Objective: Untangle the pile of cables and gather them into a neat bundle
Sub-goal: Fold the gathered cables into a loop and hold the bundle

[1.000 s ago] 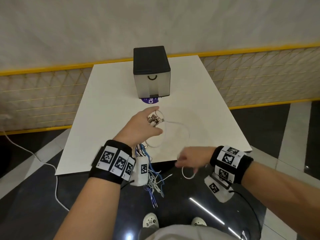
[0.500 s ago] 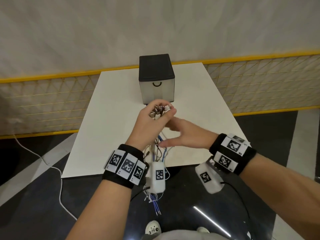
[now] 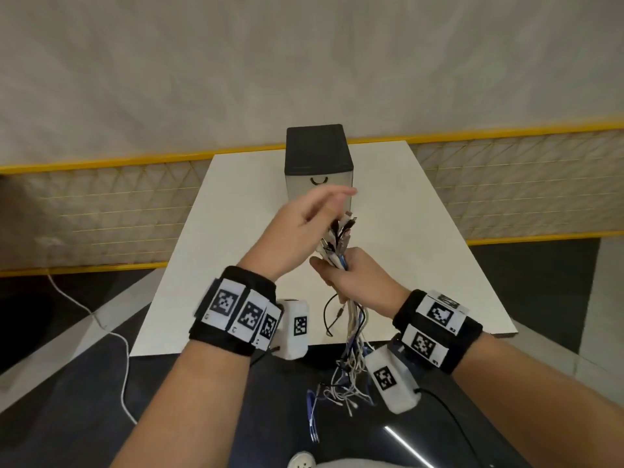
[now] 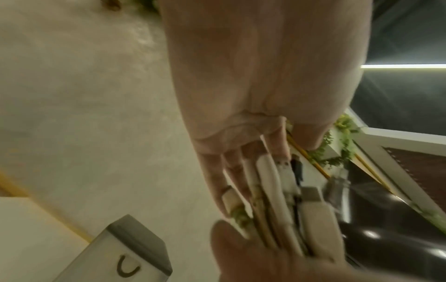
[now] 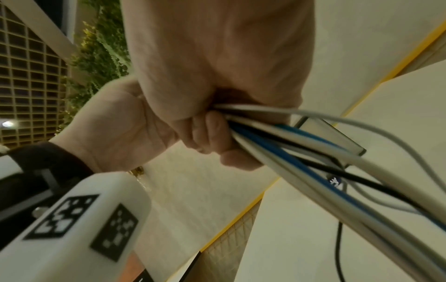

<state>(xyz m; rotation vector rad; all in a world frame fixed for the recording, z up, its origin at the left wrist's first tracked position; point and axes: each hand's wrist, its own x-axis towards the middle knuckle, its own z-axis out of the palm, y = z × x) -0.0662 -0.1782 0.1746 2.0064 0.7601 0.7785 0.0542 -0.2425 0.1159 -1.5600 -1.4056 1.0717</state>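
A bundle of white, blue and black cables (image 3: 339,246) stands upright above the white table (image 3: 236,238). My right hand (image 3: 354,280) grips it in a fist just below the connector ends; the tails (image 3: 351,369) hang loose past the table's front edge. In the right wrist view the right hand (image 5: 217,80) closes round the cables (image 5: 296,150). My left hand (image 3: 315,216) hovers over the connectors with straight fingers. In the left wrist view the connectors (image 4: 277,200) lie along the left hand's (image 4: 253,133) fingers, which do not curl round them.
A small drawer box (image 3: 319,163) with a black top and a curved handle stands at the table's far middle, right behind the hands. A yellow-edged mesh barrier (image 3: 101,204) runs behind the table. A white cord (image 3: 125,369) trails on the dark floor at left.
My left hand pinched the connector ends while the right hand came in open. Now the right hand grips the bundle below the connectors, and the left hand has let go and straightened.
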